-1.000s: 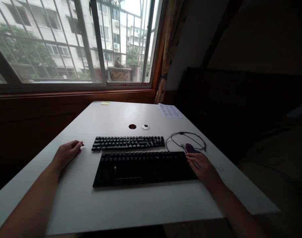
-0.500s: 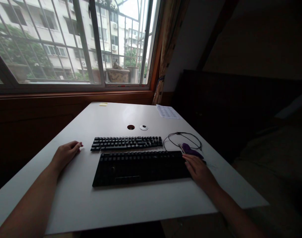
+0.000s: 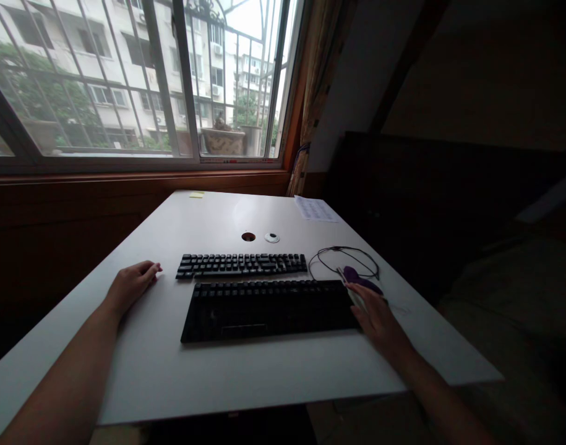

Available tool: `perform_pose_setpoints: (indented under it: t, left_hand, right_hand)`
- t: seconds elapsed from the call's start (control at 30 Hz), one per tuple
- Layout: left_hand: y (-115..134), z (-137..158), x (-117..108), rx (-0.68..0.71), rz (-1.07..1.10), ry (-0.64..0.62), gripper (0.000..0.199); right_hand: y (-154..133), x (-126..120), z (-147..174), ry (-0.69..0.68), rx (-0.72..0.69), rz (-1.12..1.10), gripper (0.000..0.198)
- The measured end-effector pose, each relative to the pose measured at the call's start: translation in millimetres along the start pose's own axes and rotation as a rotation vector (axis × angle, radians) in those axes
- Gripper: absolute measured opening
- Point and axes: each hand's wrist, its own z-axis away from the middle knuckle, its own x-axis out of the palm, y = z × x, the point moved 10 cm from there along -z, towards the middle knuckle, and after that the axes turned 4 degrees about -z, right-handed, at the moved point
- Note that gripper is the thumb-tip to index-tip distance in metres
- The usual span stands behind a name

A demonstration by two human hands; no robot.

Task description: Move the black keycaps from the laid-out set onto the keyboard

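My left hand point(image 3: 133, 285) rests on the white table at the left, its fingers curled together; whether anything is inside them is hidden. At the right end of a black keyboard point(image 3: 268, 315), my right hand point(image 3: 379, 316) closes on a slim pale tool point(image 3: 342, 273), its tip pointing up and away. Keys show along the keyboard's far edge, while its nearer part looks flat and dark. Just behind it lie rows of black keycaps point(image 3: 240, 264). A purple cloth-like item point(image 3: 360, 281) sits beyond my right fingers.
A black cable point(image 3: 352, 249) loops behind the purple item. Farther back are a round hole point(image 3: 248, 237) in the table point(image 3: 203, 386), a white ring-shaped cover point(image 3: 272, 237), printed paper point(image 3: 316, 209) and a yellow note point(image 3: 197, 194). A barred window stands behind.
The view has shifted slightly, so the table things sit a little farther right. My hands keep nearly the same places, and the right one still holds the tool.
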Motion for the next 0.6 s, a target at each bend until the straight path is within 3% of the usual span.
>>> perform_pose_setpoints:
  t: [0.17,0.6]
  left_hand:
    - [3.8,1.0,-1.6,0.012,0.001,0.010,0.049]
    - [11.3,4.5,-7.7,0.015,0.055,0.039,0.044]
  right_hand:
    - [-1.0,-5.4,0.4,0.053,-0.001,0.012,0.048]
    - [-5.0,-4.5,-2.2,0.039,-0.029,0.043,0.047]
